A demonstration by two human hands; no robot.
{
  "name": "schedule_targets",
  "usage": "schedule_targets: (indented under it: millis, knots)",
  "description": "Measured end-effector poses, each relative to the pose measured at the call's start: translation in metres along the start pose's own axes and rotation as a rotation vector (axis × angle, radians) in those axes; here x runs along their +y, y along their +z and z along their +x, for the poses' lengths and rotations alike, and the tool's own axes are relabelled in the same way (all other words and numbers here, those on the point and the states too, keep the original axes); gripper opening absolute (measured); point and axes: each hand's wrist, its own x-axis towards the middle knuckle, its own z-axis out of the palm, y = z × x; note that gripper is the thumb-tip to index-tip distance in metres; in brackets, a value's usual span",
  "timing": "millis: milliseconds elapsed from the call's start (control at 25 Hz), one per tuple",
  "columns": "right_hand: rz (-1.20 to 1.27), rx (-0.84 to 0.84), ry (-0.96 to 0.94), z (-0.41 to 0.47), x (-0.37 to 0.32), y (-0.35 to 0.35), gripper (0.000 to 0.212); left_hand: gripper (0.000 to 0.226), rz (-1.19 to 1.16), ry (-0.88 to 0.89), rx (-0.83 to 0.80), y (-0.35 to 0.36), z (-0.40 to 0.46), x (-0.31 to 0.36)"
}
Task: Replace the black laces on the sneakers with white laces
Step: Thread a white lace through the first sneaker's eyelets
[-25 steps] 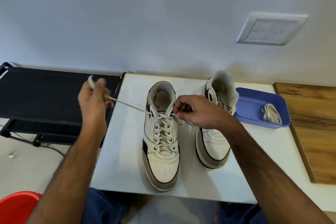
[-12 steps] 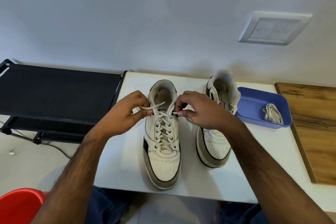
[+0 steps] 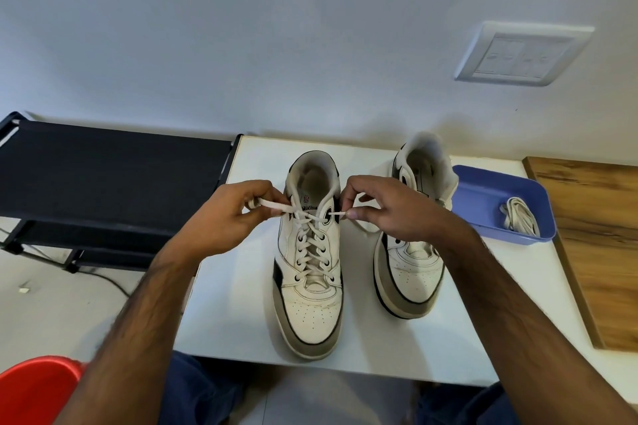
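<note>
Two white sneakers side by side on a white table (image 3: 224, 304), toes toward the near edge. Left sneaker (image 3: 310, 272) laced with a white lace (image 3: 312, 245) crisscrossed through every eyelet up to the collar. Left hand (image 3: 229, 217) curled around one lace end just left of the collar, thumb and forefinger pinching the flat strand. Right hand (image 3: 383, 209) pinching the other end just right of the collar, remaining fingers bent; a slack loop hanging under that hand, probably the same lace. Right sneaker (image 3: 412, 272) partly hidden behind the right wrist, its lacing unreadable. Blue tray (image 3: 480, 190) just beside that shoe, holding a bundled spare white lace (image 3: 519, 221). Black rack (image 3: 110, 179) left of the table, wooden board (image 3: 597, 238) at right, red tub (image 3: 34, 390) at lower left.
</note>
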Motion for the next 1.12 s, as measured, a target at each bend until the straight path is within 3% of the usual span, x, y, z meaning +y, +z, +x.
schedule_targets:
  millis: [240,360,520,680,760,840,880,1000,1040,1120]
  knots:
    - [0.078,-0.004,0.088,-0.003,-0.006,-0.002,0.007,0.022,-0.031,-0.058,0.036,0.000,-0.003,0.005]
    - [0.134,0.063,0.090,-0.004,-0.007,-0.005,0.011,0.028,0.041,-0.088,0.164,-0.003,-0.003,0.003]
    - [0.205,0.340,0.114,-0.002,-0.004,-0.010,0.014,0.021,0.088,-0.125,0.365,-0.003,0.001,0.001]
    - [0.485,0.578,0.088,0.007,-0.008,-0.007,0.028,0.016,-0.345,-0.354,0.697,-0.010,0.002,-0.004]
    - [0.294,0.675,0.114,0.010,-0.009,-0.003,0.030,0.017,-0.385,-0.453,0.782,-0.012,0.001,-0.011]
    - [-0.153,0.706,0.078,0.010,-0.013,0.005,0.031,0.036,-0.307,-0.412,0.769,-0.009,0.001,-0.009]
    - [-0.321,0.684,0.022,0.010,-0.018,0.010,0.032,0.041,-0.217,-0.303,0.733,-0.005,0.002,-0.005]
    - [-0.338,0.441,-0.101,0.012,-0.035,0.025,0.027,0.025,0.065,0.079,0.426,0.016,0.008,0.013]
    - [-0.319,0.354,-0.086,0.015,-0.039,0.031,0.024,0.020,0.142,0.117,0.290,0.024,0.010,0.017]
    - [-0.356,0.253,-0.008,0.018,-0.041,0.040,0.017,0.033,0.291,0.093,0.102,0.036,0.012,0.019]
